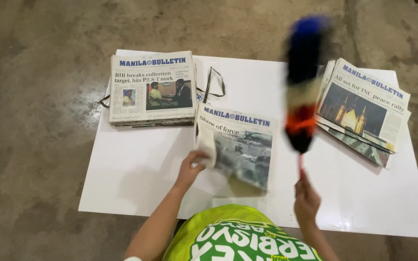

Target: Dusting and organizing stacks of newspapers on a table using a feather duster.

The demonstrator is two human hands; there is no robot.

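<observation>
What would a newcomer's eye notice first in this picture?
The blurred multicoloured feather duster, raised by the right hand above the white rectangular board, stands out first. Next, the left hand grips the middle folded newspaper, with newspaper stacks at far left and right.
</observation>
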